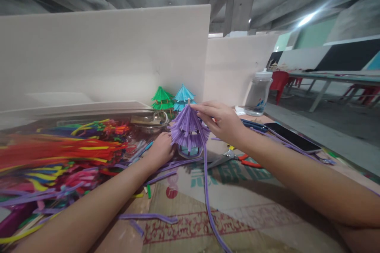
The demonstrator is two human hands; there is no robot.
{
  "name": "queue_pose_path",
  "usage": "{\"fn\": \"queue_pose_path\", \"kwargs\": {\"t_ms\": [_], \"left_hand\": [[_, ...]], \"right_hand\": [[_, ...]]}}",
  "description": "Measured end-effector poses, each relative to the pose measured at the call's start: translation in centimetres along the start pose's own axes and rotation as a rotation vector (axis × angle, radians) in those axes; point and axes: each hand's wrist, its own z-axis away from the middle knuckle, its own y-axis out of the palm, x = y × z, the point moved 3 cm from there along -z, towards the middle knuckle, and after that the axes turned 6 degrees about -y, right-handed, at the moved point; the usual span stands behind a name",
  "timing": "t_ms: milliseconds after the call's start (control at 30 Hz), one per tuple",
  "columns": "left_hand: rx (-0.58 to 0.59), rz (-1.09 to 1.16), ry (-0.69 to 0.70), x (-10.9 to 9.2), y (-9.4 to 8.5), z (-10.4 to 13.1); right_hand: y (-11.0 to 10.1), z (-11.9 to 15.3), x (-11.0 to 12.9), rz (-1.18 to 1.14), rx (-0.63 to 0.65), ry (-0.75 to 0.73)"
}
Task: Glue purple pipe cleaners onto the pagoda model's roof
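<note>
A purple two-tiered pagoda model (189, 126) made of fuzzy stems stands upright on the table, with a light-blue base at its bottom. My left hand (162, 148) is against its lower left side, the fingers partly hidden behind it, so their grip cannot be made out. At the upper right, my right hand (218, 118) has its fingers stretched toward the peak, the fingertips at or beside the top. A long purple stem (207, 197) hangs from the model's right side and runs down across the table toward the front edge.
Colourful stems (59, 150) are heaped at left. Behind the model stand a green pagoda (162, 97) and a blue one (183, 95), with a metal bowl (150, 122) nearby. Scissors (221, 159), orange-handled pliers (247, 162), a phone (292, 138) and a bottle (257, 95) lie or stand at right.
</note>
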Motion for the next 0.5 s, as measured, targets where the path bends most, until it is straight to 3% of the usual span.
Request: {"fn": "queue_pose_path", "kwargs": {"t_ms": [133, 333, 400, 500], "left_hand": [[-0.014, 0.015, -0.035, 0.6, 0.8, -0.1], [-0.053, 0.064, -0.101, 2.3, 1.7, -0.6], [-0.066, 0.086, -0.093, 2.4, 1.5, -0.7], [-0.076, 0.109, -0.094, 2.3, 1.3, -0.6]], "right_hand": [[0.0, -0.2, 0.1, 0.075, 0.119, -0.023], [-1.2, 2.0, -2.7, 0.027, 0.224, 0.182], [-1.8, 3.5, -3.8, 0.039, 0.370, 0.249], [-2.7, 6.3, -5.0, 0.009, 0.711, 0.327]]}}
